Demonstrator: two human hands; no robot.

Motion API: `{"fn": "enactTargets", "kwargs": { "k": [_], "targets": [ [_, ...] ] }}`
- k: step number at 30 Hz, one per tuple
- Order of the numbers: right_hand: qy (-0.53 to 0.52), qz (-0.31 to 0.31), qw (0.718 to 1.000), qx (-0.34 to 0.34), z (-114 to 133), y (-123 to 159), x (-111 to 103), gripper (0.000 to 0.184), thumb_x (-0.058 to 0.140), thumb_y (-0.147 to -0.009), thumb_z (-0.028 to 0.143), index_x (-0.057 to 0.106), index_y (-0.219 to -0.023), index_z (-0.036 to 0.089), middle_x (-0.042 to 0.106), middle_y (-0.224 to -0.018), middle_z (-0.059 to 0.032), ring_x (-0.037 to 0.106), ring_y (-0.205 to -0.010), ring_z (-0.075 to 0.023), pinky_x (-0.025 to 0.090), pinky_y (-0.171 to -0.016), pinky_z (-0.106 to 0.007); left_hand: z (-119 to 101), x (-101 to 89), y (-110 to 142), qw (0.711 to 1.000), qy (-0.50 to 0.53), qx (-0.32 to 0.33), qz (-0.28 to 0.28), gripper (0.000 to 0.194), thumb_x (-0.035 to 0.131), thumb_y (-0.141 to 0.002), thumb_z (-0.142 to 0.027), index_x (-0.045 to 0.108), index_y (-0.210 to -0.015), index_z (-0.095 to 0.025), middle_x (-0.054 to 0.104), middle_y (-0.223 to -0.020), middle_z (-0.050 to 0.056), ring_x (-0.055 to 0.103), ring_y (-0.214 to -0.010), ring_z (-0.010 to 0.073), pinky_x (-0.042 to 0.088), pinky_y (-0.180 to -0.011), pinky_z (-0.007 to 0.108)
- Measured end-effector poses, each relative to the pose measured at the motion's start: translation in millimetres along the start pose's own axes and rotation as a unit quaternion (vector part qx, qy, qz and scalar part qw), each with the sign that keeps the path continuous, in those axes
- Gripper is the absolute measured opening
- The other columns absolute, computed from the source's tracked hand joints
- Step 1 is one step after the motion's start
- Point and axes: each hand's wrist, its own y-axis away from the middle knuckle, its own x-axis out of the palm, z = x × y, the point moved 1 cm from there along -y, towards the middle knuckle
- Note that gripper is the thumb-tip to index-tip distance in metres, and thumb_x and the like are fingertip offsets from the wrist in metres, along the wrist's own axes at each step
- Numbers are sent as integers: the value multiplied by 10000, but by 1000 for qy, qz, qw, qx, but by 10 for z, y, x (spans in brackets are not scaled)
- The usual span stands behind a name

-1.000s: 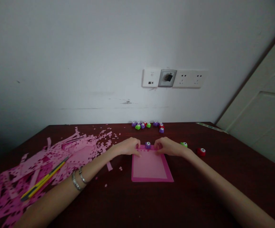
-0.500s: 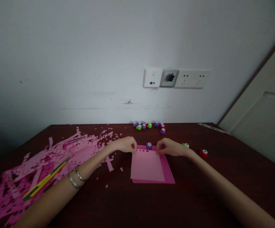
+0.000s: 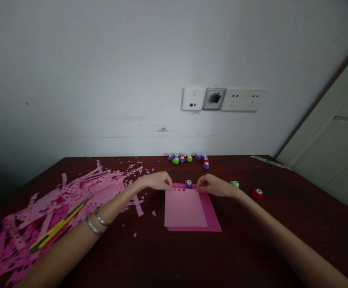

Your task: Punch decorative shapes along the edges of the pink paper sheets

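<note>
A light pink paper sheet [image 3: 183, 210] lies over a darker pink sheet [image 3: 211, 212], which shows along the right side, the bottom and the top. Several small dark cut-out shapes run along the light sheet's far edge. My left hand [image 3: 160, 181] is closed in a pinch at that sheet's far left corner. At the far right corner, my right hand [image 3: 211, 185] pinches the same sheet between thumb and fingers. Between the hands, a purple craft punch [image 3: 188, 184] stands at the papers' far edge. A green punch [image 3: 234, 184] sits just beyond my right wrist.
Punched pink paper strips [image 3: 101, 192] heap up on the left, with a yellow utility knife [image 3: 58, 226] on them. Several coloured punches [image 3: 182, 159] stand by the wall. A red punch [image 3: 257, 194] is at right. Sockets [image 3: 241, 100] are on the wall.
The light pink sheet has shifted slightly left and away from me over the darker sheet. Both hands have moved a little left with it.
</note>
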Motion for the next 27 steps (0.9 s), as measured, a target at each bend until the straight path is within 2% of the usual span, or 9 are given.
{"fn": "enactTargets", "kwargs": {
  "k": [5,11,27],
  "targets": [
    [0,-14,1000,24,-4,-14,24,215,529,-738,288,669,-709,127,644,-697,-46,553,-648,-152,387,-563,-243,17,30,-20,1000,-1,-29,4,217,545,-708,-322,623,-605,-147,554,-567,-8,438,-521,86,315,-520,225],
    [18,-30,999,15,-107,-76,115,205,518,-729,275,651,-672,130,635,-666,-44,546,-607,-145,371,-547,-245,26,28,-23,999,-7,-47,2,222,554,-688,-311,566,-535,-151,496,-507,-28,427,-504,81,298,-497,218],
    [30,-50,998,24,-142,-106,139,179,519,-727,263,635,-657,147,646,-684,-44,560,-627,-149,382,-556,-243,105,48,-49,997,2,-68,-31,273,542,-673,-379,522,-518,-155,416,-473,-38,355,-459,77,250,-456,227]
  ]
}}
